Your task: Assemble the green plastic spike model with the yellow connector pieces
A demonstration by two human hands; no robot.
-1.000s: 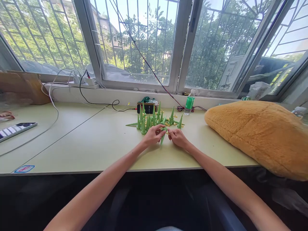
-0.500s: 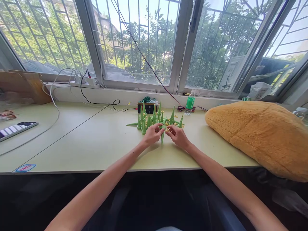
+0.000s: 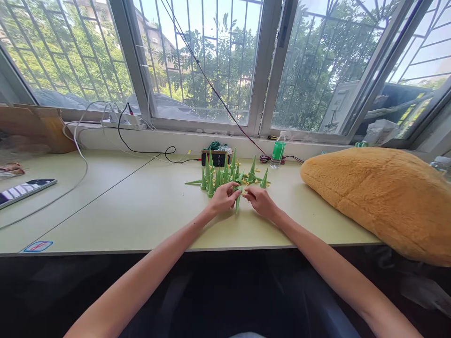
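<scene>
My left hand [image 3: 223, 197] is closed around a green spiked piece [image 3: 238, 203] whose pointed end hangs down toward the table. Opposite it, my right hand [image 3: 260, 199] has thumb and fingers pinched together at the side of that piece. A tiny yellow bit shows at the right fingertips, partly hidden by them. Just behind both hands stands a cluster of several green cones [image 3: 210, 186], some upright and some lying on their sides. Small yellow pieces [image 3: 258, 170] are scattered among the cones.
A phone with a lit display [image 3: 213, 159] leans behind the cones, a cable plugged in. Near the sill stands a green-labelled bottle [image 3: 278, 151]. A large orange-brown plush cushion [image 3: 373, 202] covers the table's right side. Another phone [image 3: 26, 191] and a white cable [image 3: 79, 176] lie left.
The right fingertips have closed in on the green piece, and the yellow bit between them shows less. The green piece has tilted slightly; the cone cluster stays put.
</scene>
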